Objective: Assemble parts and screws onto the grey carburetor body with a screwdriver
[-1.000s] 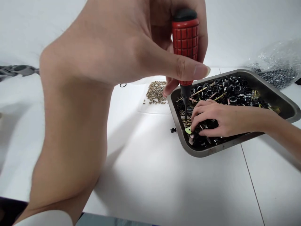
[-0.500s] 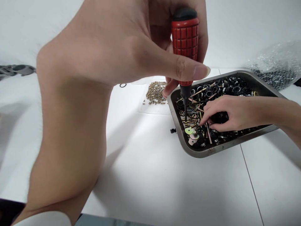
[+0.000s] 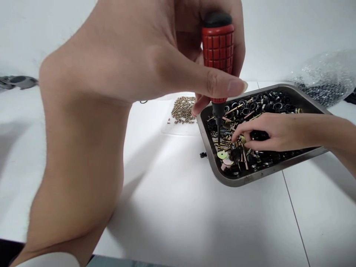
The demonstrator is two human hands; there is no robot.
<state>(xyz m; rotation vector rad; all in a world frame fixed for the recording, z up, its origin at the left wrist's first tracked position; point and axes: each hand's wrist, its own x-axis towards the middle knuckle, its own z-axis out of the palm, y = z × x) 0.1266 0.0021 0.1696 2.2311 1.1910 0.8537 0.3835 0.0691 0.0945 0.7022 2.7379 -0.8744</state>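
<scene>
My left hand (image 3: 155, 55) is large in the foreground, closed around the red, grid-patterned handle of a screwdriver (image 3: 218, 48). Its thin dark shaft points down into a metal tray (image 3: 244, 180), the tip beside several small brass screws (image 3: 224, 144). To the right, my right hand (image 3: 271, 131) reaches low over the heaped parts, its fingers curled. A yellowish piece shows by its fingertips; whether it is gripped is unclear. Close by lie round flat plates (image 3: 222, 154), a pinkish metal strip (image 3: 246, 159) and black ring-shaped parts (image 3: 277, 106).
Behind the tray's left side, a pile of small brass-coloured screws (image 3: 182, 108) lies on a clear plastic sheet or lid. A clear bag (image 3: 324, 83) of small dark parts sits at the back right. One small black piece (image 3: 203, 155) rests outside the tray's left edge.
My right hand has shifted slightly left among the parts, and a yellowish piece now shows by its fingertips. The left hand and screwdriver stay almost still above the tray's left end.
</scene>
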